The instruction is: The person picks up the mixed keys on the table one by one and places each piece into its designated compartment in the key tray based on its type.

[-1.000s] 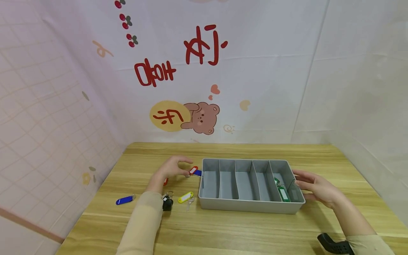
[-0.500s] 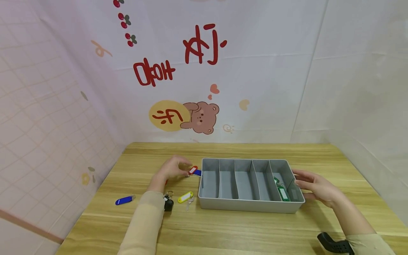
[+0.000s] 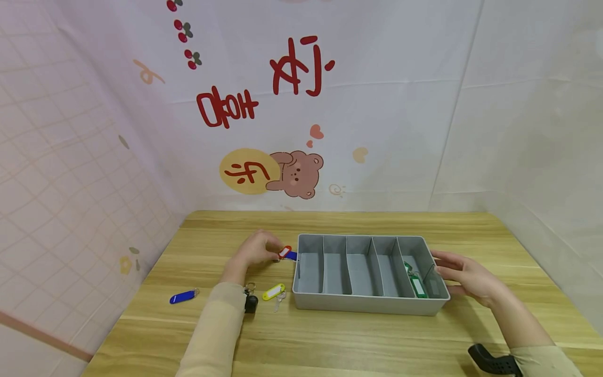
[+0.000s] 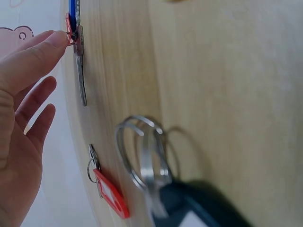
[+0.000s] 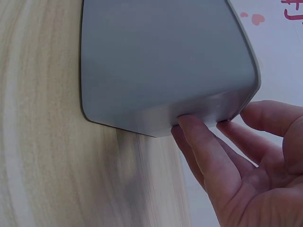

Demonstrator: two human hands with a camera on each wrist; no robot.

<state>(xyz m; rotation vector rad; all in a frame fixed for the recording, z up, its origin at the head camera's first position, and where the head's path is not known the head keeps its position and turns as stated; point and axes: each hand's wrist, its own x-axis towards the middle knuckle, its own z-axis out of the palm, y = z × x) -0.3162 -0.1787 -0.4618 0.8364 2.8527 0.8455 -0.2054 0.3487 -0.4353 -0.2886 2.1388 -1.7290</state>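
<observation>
My left hand (image 3: 256,249) is left of the grey divided box (image 3: 372,305), its thumb and forefinger pinching the ring end of a red key tag (image 3: 285,252). A key (image 4: 80,66) hangs by that ring in the left wrist view. Beside the red tag, a blue tag (image 3: 291,255) lies close to the box's left wall. My right hand (image 3: 471,277) touches the box's right end with extended fingers; the right wrist view shows fingertips against the end wall (image 5: 165,111) and the thumb near its corner. Green key tags (image 3: 417,286) lie in the rightmost compartment.
A yellow key tag (image 3: 274,291) with a key lies in front of the left hand. A black key fob (image 3: 250,303) is partly behind the left sleeve, and a blue tag (image 3: 182,297) lies further left. Another red tag (image 4: 112,195) shows in the left wrist view.
My left fingers have closed in on the red tag's end, and the left forearm has shifted slightly right. My right hand and the box stay in place.
</observation>
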